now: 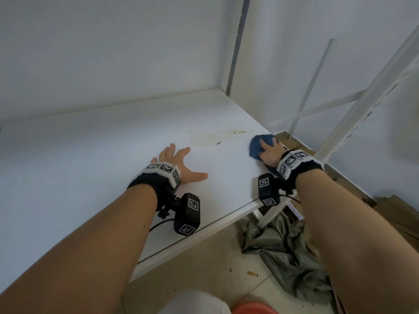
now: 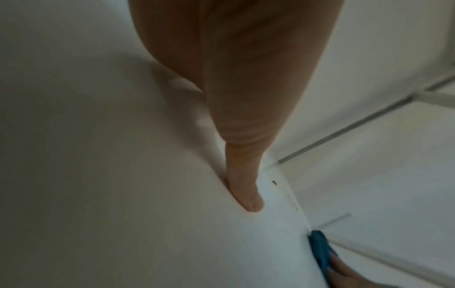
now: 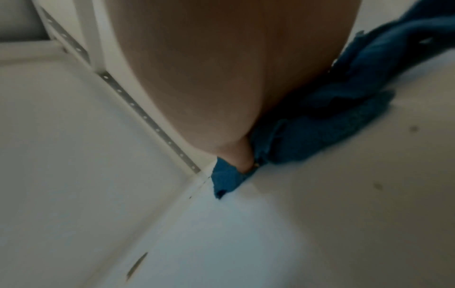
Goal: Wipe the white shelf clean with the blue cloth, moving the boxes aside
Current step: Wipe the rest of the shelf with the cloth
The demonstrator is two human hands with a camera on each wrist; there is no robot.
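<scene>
The white shelf (image 1: 90, 168) lies in front of me with no boxes in view. My left hand (image 1: 179, 162) rests flat on it near the middle, fingers spread; the left wrist view shows one fingertip (image 2: 248, 200) touching the board. My right hand (image 1: 268, 152) presses down on the bunched blue cloth (image 1: 257, 145) at the shelf's right edge, its fingers laid over the top. In the right wrist view the blue cloth (image 3: 332, 120) bulges from under the palm (image 3: 234, 78). The blue cloth (image 2: 320, 247) also shows low in the left wrist view.
Yellowish stains with dark specks (image 1: 213, 137) mark the shelf just left of the cloth. White metal uprights and braces (image 1: 362, 105) stand to the right. On the floor lie a grey-green fabric heap (image 1: 283, 245) and cardboard (image 1: 396, 211). A wall backs the shelf.
</scene>
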